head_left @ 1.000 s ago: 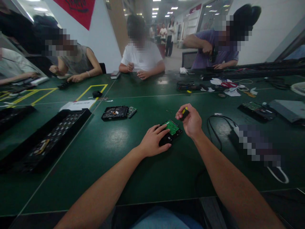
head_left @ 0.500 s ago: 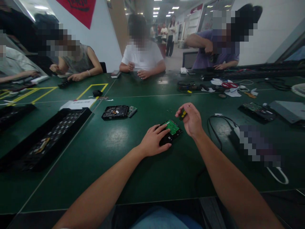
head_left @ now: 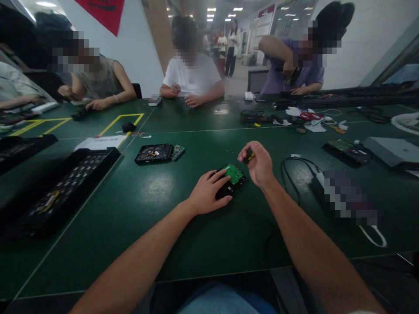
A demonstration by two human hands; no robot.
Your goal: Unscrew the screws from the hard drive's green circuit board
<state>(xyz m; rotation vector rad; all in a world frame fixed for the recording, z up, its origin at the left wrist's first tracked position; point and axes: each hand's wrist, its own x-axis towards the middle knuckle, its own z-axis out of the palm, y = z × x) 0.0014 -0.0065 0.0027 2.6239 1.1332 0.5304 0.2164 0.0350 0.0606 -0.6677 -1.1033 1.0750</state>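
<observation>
Head view.

Hard drive [head_left: 231, 189]: one, black, lying on the worktop [head_left: 196, 248], green circuit board [head_left: 234, 174] uppermost.
Left hand [head_left: 209, 192]: fingers spread, laid over the drive's left part; steadying it, I judge, not grasping.
Right hand [head_left: 261, 163]: curled around a screwdriver [head_left: 249, 155], dark and yellow handle, at the drive's far right corner.
Beyond the drive: tiny bits [head_left: 232, 152], possibly screws.
Left of the drive, well apart: second drive [head_left: 153, 154], a loose board [head_left: 178, 152] just beside it.
Right of the drive, well apart: third drive [head_left: 347, 150], board aboard.

Progress, as I judge it: second drive's board off; the drive at the hands part-way, its board still seated.

Hard to make out: surfaces under the left fingers; the screwdriver's tip, contact uncertain; number of screws remaining. Right of the drive, one object [head_left: 352, 196] is blurred out.
</observation>
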